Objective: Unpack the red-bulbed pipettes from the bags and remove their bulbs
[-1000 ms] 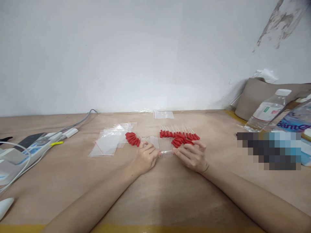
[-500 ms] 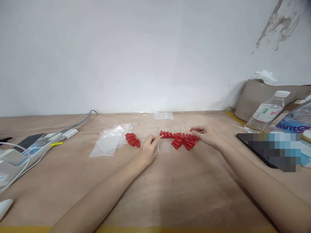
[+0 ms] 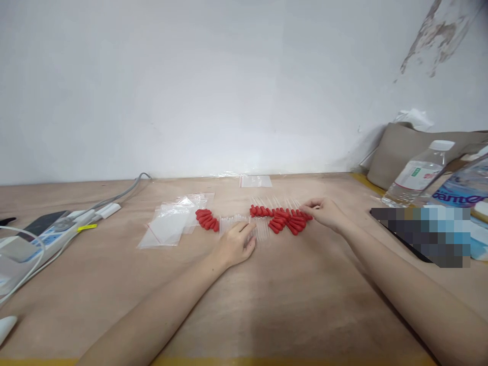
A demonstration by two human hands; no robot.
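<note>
My left hand point(image 3: 238, 244) rests over a row of clear thin tubes point(image 3: 263, 231), with fingers spread and thumb apart. My right hand point(image 3: 322, 212) has its thumb and fingertips pinched together at the right end of a row of red rubber bulbs point(image 3: 267, 211). Whatever may be between those fingertips is too small to make out. Clear tubes point(image 3: 263, 202) stick out behind this row, as on droppers. In front of the row lies a cluster of red bulbs point(image 3: 280, 222). More red bulbs point(image 3: 207, 220) form a curved group left of the tubes.
Clear zip bags point(image 3: 163, 231) overlap at the left, and another bag point(image 3: 256, 181) lies near the wall. A power strip point(image 3: 53, 236) with cables is at far left. At right stand a water bottle point(image 3: 417, 175) and a grey-brown bag point(image 3: 392, 152), near a dark pixelated device point(image 3: 415, 234).
My left hand has let go of the thin tube it pinched, opened, and come down over the tubes. My right hand stays near the row's end; the bulb at its fingertips no longer shows separately.
</note>
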